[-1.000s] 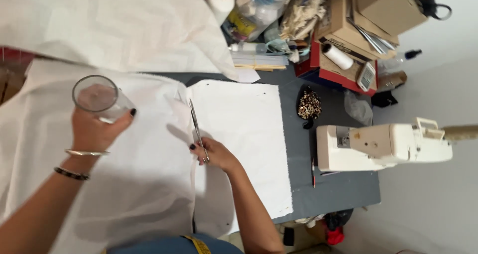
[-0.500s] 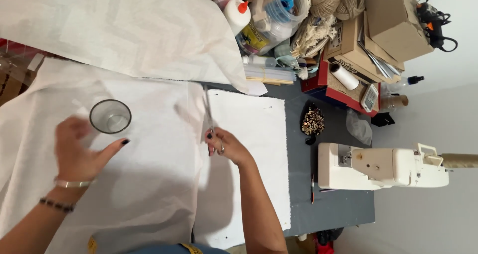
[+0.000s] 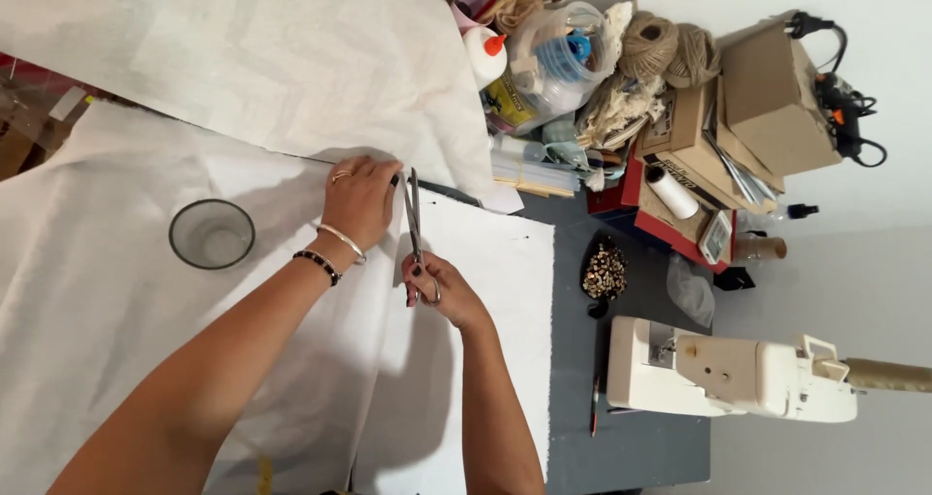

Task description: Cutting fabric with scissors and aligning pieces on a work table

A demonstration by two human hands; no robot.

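While right hand (image 3: 442, 286) grips scissors (image 3: 416, 225) | left hand (image 3: 361, 199) flat on fabric (image 3: 136, 311)

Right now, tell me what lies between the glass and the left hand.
In the head view, only white fabric lies between the glass and the left hand; nothing else sits on that stretch.

Plain brown cardboard box (image 3: 767, 92) stands at the table's far right corner, above a flatter labelled cardboard box (image 3: 684, 136). White glue bottle, orange cap (image 3: 483, 53), stands left.
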